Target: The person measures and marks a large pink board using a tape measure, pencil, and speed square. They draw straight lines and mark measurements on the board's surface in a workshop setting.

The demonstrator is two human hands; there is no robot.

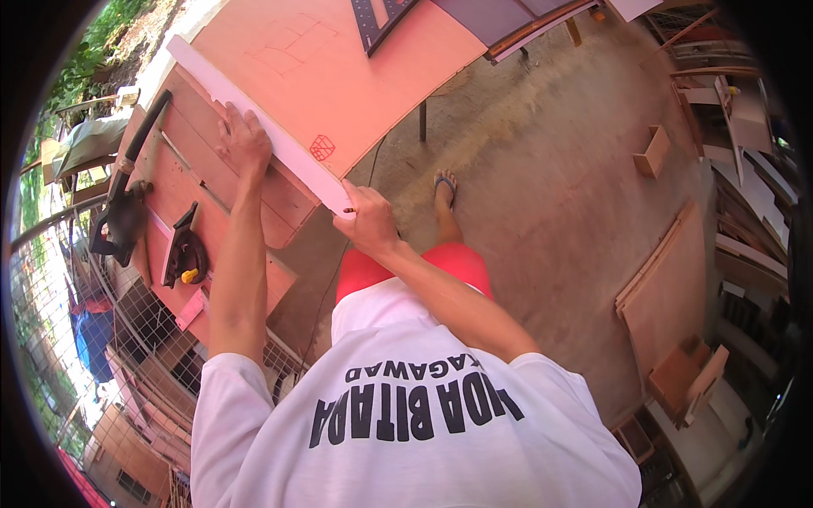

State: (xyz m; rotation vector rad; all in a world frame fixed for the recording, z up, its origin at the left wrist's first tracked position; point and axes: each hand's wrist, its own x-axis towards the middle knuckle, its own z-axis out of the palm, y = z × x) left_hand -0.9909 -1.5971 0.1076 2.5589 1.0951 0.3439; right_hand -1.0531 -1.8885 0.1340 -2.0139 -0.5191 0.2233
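A long, narrow pale strip of board (279, 151) runs along the left edge of the plywood tabletop (398, 89). My left hand (246, 142) lies against the strip's outer side, about midway along it, with its fingers spread. At the strip's near end, by the table corner, my right hand (370, 216) is closed around it. A small dark spot shows on the strip beside the right fingers; I cannot tell what it is. Pencil lines and a small red drawing (322, 147) mark the tabletop.
Lower on the left, a wooden bench (273, 203) carries a handsaw (127, 178) and a dark tool with a yellow part (185, 254). A black slotted square (370, 30) lies on the table's far side. Wood panels (665, 296) and an open box (651, 152) stand at right.
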